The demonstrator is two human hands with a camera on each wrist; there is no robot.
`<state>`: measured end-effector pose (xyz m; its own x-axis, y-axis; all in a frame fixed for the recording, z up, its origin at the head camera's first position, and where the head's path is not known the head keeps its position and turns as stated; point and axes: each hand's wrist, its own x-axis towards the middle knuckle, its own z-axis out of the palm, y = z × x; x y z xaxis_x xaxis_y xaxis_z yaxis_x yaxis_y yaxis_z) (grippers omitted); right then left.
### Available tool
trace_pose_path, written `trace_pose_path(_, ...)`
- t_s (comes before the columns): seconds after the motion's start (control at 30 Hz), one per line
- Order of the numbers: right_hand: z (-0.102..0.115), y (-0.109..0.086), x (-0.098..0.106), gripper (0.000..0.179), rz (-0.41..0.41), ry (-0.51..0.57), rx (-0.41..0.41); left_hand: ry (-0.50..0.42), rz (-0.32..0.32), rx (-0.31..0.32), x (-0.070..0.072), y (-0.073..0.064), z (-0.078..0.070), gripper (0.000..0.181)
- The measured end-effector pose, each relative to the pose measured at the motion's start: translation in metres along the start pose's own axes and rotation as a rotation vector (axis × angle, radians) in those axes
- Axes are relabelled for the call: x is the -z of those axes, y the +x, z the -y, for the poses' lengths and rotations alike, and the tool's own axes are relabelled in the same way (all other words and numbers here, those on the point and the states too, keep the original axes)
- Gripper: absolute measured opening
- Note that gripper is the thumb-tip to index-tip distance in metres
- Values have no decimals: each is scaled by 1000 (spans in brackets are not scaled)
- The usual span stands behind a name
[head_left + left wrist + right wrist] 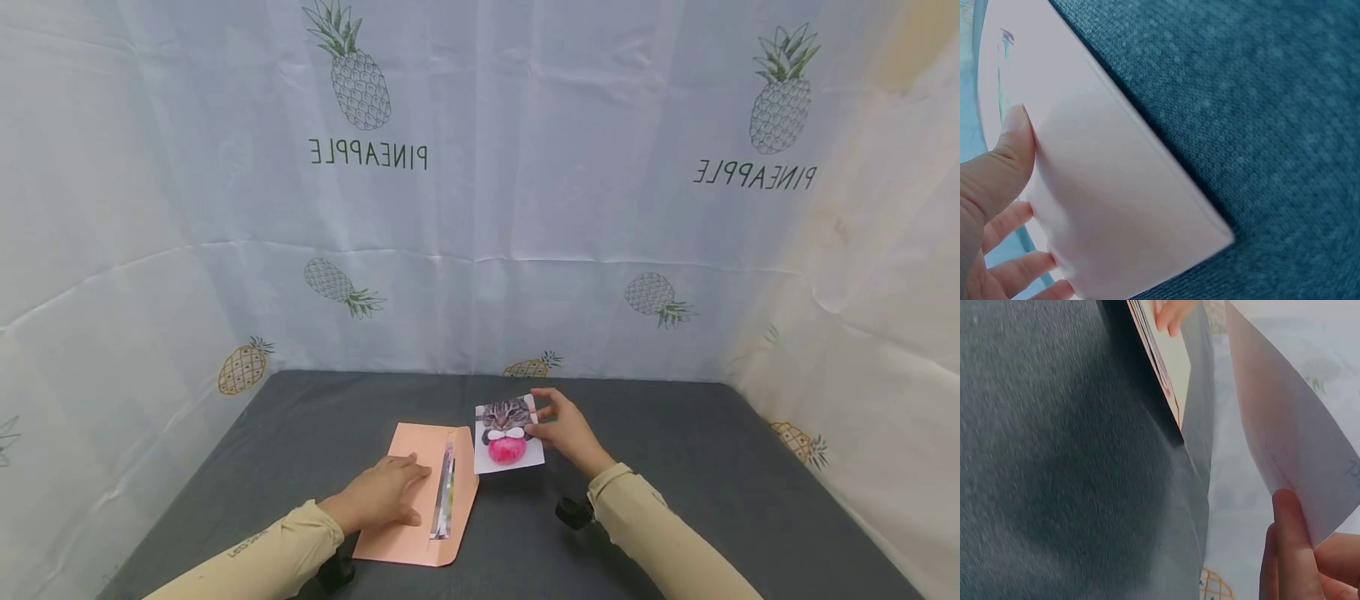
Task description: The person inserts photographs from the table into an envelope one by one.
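Observation:
A peach envelope (416,500) lies on the dark table with its slit opening facing up, and colourful printed paper (444,492) shows through that opening. My left hand (382,493) rests on the envelope with spread fingers, left of the opening; its thumb (1013,144) lies along the pale surface in the left wrist view. Between thumb and fingers, my right hand (566,427) pinches the right edge of a photo card (507,450) with a cat's face and a pink round shape. The card is raised beside the envelope's flap side, its plain white back (1297,425) showing in the right wrist view.
A dark grey cloth covers the table (675,475). White curtains (525,208) printed with pineapples hang behind it and at both sides. Dark wrist devices (573,512) sit under both forearms.

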<state>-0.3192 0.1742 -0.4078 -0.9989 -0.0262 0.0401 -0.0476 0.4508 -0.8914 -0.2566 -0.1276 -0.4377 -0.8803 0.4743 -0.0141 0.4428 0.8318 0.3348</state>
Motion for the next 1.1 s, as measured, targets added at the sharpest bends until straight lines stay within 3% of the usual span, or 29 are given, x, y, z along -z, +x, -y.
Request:
trace_pose_path(0.3, 3, -12, -12, 61, 44, 28, 46, 17, 11, -7, 0, 0, 1, 66)
trace_pose_path(0.83, -2, -19, -25, 62, 113, -140, 61, 23, 6, -12, 0, 0, 0, 66)
trace_pose_path(1.1, 9, -14, -28, 63, 153, -195, 48, 29, 6, 3, 1, 1, -1, 66)
